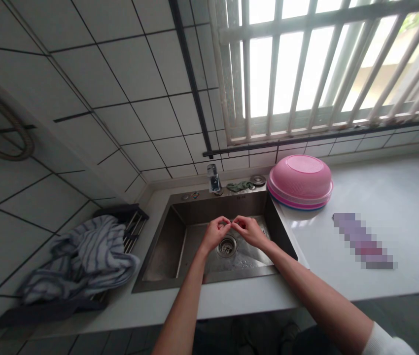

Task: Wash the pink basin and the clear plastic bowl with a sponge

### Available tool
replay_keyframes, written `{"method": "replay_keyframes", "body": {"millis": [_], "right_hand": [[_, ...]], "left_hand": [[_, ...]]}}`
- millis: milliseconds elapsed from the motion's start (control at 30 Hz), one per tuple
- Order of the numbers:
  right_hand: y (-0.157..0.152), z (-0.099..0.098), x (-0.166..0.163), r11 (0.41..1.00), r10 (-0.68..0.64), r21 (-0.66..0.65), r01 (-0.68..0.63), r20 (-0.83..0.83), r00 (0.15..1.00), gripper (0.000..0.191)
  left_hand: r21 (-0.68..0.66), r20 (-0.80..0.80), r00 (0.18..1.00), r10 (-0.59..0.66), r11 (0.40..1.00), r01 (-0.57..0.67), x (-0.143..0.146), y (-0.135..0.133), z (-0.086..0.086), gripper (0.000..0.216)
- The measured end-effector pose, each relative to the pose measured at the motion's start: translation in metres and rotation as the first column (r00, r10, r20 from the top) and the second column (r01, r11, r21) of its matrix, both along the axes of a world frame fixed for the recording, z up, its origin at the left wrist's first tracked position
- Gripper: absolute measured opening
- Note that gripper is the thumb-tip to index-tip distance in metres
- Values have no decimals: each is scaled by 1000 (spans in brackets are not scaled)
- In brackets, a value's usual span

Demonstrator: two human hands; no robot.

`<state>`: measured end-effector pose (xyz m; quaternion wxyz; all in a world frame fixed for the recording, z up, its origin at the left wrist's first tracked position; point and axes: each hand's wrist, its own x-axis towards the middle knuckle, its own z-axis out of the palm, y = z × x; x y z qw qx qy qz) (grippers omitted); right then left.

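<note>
My left hand (217,233) and my right hand (248,230) hang over the stainless steel sink (161,251), their fingertips meeting above its middle. Each hand is closed in a pinch, thumb against index finger. Whatever may be between the fingertips is too small to make out. Just below the hands is the round drain strainer (226,246) in the sink floor. Behind them, at the sink's back edge, stands a chrome faucet (214,178). A few water drops show on the sink floor.
Pink plastic basins (300,180) are stacked upside down right of the sink. A green cloth (239,186) and a metal drain lid (258,180) lie behind it. On the left, a striped towel (91,256) covers a rack (134,231). A blurred-out purple item (361,239) rests on the right counter.
</note>
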<state>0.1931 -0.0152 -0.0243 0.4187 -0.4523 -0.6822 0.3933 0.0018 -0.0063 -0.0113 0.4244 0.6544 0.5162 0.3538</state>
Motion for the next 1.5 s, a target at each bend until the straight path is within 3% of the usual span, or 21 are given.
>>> {"method": "replay_keyframes", "body": {"millis": [867, 1033, 1167, 1300, 1400, 1500], "right_hand": [[0, -2, 2, 1000, 12, 6, -13, 34, 999, 27], [2, 16, 23, 993, -82, 94, 66, 181, 980, 22], [7, 45, 79, 899, -412, 280, 338, 271, 870, 24], [5, 62, 143, 713, -700, 430, 554, 383, 603, 27], [-1, 60, 171, 652, -746, 429, 626, 509, 429, 25], [-5, 52, 179, 670, -709, 399, 626, 595, 379, 23]], "left_hand": [[4, -24, 999, -23, 1000, 23, 3, -1, 5, 35], [10, -20, 1000, -4, 1000, 4, 4, -1, 7, 34], [8, 11, 1000, 4, 1000, -4, 6, 1, 8, 33], [15, -1, 1000, -11, 1000, 11, 9, 3, 7, 33], [31, -19, 1000, -6, 999, 6, 9, 6, 3, 33], [32, -6, 1000, -9, 999, 9, 7, 7, 0, 32]]}}
